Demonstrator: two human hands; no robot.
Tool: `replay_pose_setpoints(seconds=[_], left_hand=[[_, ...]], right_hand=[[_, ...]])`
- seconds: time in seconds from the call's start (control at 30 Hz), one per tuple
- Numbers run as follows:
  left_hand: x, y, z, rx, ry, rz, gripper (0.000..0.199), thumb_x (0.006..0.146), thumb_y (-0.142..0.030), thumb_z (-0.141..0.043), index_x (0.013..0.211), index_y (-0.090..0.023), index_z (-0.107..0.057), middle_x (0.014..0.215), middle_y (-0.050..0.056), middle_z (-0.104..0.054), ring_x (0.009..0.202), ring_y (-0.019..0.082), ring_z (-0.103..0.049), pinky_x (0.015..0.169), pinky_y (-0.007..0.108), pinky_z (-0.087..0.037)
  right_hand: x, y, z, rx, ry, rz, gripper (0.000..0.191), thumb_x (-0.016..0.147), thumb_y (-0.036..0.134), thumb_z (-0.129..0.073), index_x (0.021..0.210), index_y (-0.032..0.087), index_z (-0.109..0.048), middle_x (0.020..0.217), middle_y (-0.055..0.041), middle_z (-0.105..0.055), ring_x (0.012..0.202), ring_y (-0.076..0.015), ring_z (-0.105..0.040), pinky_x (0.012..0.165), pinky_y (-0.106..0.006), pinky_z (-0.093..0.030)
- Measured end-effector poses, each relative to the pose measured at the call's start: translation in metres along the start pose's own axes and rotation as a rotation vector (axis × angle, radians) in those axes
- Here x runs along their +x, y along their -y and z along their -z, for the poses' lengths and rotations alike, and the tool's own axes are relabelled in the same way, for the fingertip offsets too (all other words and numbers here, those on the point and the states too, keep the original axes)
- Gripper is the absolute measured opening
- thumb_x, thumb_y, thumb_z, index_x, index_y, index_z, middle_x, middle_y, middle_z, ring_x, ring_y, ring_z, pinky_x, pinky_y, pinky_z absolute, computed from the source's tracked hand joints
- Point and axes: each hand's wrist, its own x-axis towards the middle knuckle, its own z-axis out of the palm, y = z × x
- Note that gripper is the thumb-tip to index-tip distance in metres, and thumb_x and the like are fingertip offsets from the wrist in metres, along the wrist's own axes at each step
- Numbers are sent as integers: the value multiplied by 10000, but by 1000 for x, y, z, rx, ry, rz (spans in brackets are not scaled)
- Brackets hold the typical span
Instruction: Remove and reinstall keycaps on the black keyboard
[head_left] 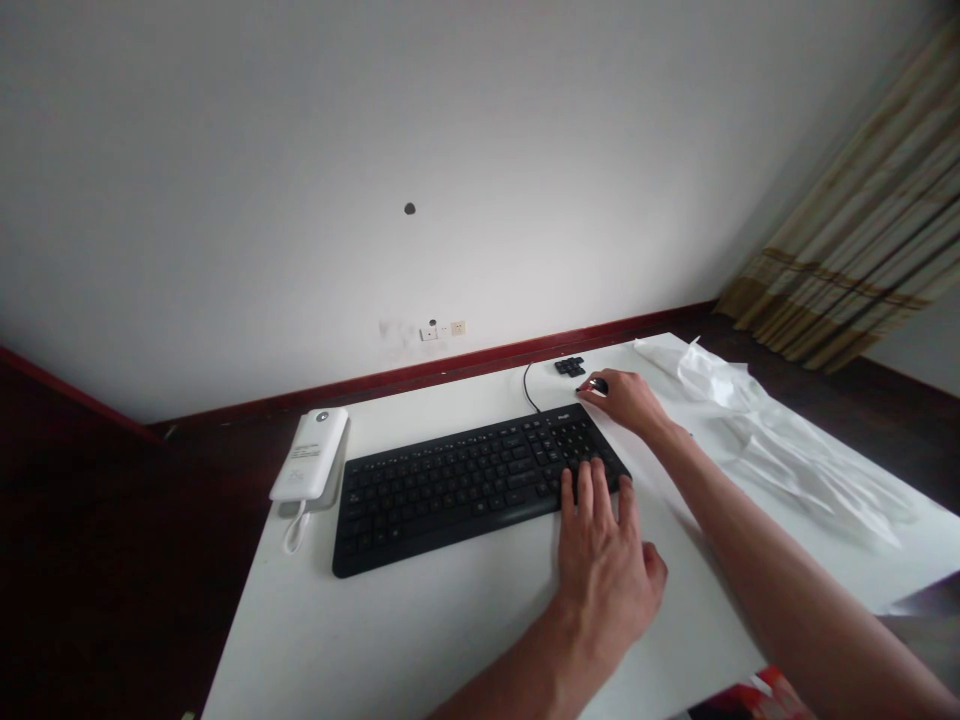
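Observation:
A black keyboard [450,490] lies across the white table. My left hand [604,550] rests at its right end, palm down, with outstretched fingers on the number pad and the thumb off to the right. Just beyond the keyboard's back right corner, my right hand [622,395] is closed in a pinch at the tabletop. A small dark piece shows at its fingertips; its kind is too small to make out. Several loose black keycaps [570,367] lie in a cluster a little to the left of that hand. The keyboard's cable [527,385] curves out from its back edge.
A white power bank [313,455] with a short white cable loop [296,530] lies at the table's left edge. Crumpled clear plastic wrapping [757,420] spreads along the right side. Behind the table [420,630] are a wall with sockets [442,331] and a curtain [847,250].

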Motion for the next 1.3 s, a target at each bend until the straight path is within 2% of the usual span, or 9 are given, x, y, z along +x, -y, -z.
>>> replay_pose_setpoints(seconds=[0.17, 0.23, 0.4, 0.47, 0.57, 0.77, 1.0, 1.2, 1.3], left_hand=[[0, 1, 1, 3, 4, -9, 687, 1013, -488, -455, 1594, -126, -390, 1696, 181, -300, 1582, 309, -266, 1297, 533, -281], [1, 1, 1, 3, -2, -5, 678, 1012, -479, -458, 1593, -134, -395, 1687, 175, -321, 1573, 308, -287, 1295, 534, -286], [4, 1, 3, 1, -4, 2, 667, 1004, -475, -478, 1578, -140, -423, 1666, 179, -357, 1558, 307, -313, 1297, 518, -289], [3, 1, 3, -1, 0, 3, 666, 1000, -477, -484, 1575, -146, -431, 1668, 177, -355, 1561, 307, -307, 1298, 515, -288], [1, 0, 3, -3, -3, 2, 666, 1001, -487, -474, 1575, -151, -436, 1680, 172, -333, 1574, 325, -277, 1285, 558, -298], [-1, -2, 2, 34, 19, -2, 680, 1008, -499, -442, 1585, -140, -427, 1704, 162, -290, 1589, 341, -234, 1285, 583, -277], [-1, -1, 2, 27, 14, -2, 682, 1004, -491, -451, 1585, -135, -424, 1704, 177, -284, 1594, 343, -225, 1288, 581, -272], [-2, -1, -1, 19, 0, 4, 679, 998, -497, -464, 1577, -143, -435, 1714, 172, -263, 1592, 339, -230, 1298, 553, -265], [-2, -1, -1, 27, 3, 4, 690, 993, -493, -469, 1584, -140, -427, 1713, 171, -265, 1588, 351, -237, 1289, 580, -273]], right_hand=[[-2, 2, 2, -31, 20, -25, 271, 918, 445, -640, 984, 241, -805, 843, -87, -779, 797, -271, -699, 723, -333, -452], [-3, 3, 1, -31, 21, -23, 268, 918, 439, -637, 998, 246, -804, 818, -79, -774, 775, -269, -698, 710, -333, -448], [-4, 0, 1, 30, -7, -5, 282, 893, 358, -654, 1109, 248, -800, 994, -74, -812, 877, -275, -733, 773, -338, -491], [-5, -1, 5, 56, -18, -2, 267, 889, 344, -653, 1080, 243, -810, 1042, -74, -816, 933, -285, -738, 826, -350, -502], [-7, 0, 16, 123, -3, 7, 246, 881, 413, -681, 1004, 248, -816, 987, -63, -819, 920, -281, -737, 853, -356, -503], [-11, 12, 40, 289, 159, 12, 312, 832, 545, -734, 865, 240, -795, 867, -42, -797, 780, -231, -679, 748, -335, -471], [-19, 31, 48, 501, 481, 169, 344, 843, 543, -728, 898, 204, -746, 787, -28, -734, 725, -191, -609, 696, -304, -451], [-25, 50, 49, 504, 560, 241, 331, 848, 535, -699, 902, 210, -735, 809, -17, -724, 757, -194, -611, 738, -312, -464], [-25, 54, 49, 489, 608, 245, 343, 841, 536, -697, 921, 207, -754, 811, -21, -736, 757, -201, -622, 741, -317, -471]])
